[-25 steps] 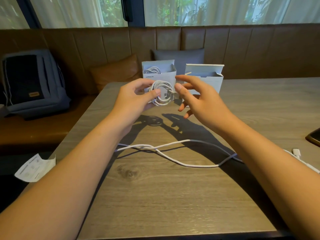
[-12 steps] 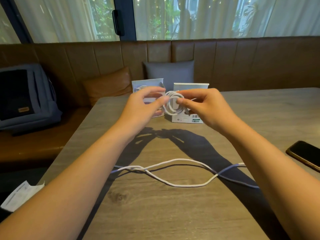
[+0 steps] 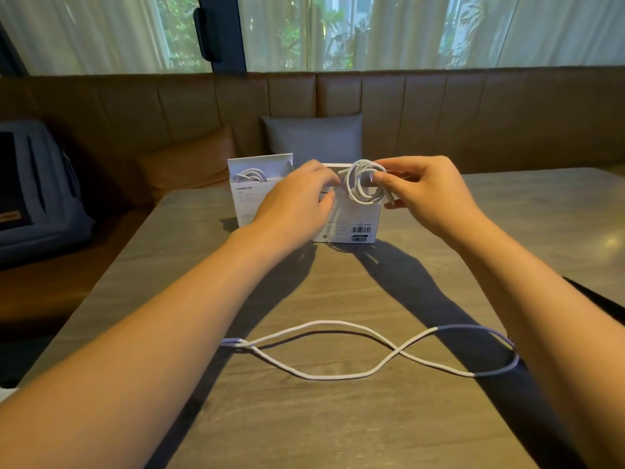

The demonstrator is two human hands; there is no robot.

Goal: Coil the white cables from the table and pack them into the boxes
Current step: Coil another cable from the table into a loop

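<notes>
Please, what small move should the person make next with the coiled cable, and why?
Probably lower the coiled cable into the right box. The right hand pinches the coil just above that box, the left hand rests at the box's top edge, and the left box already holds a coil.

three white cables (image 3: 363,182), two boxes (image 3: 351,221), two cushions (image 3: 313,138)
</notes>
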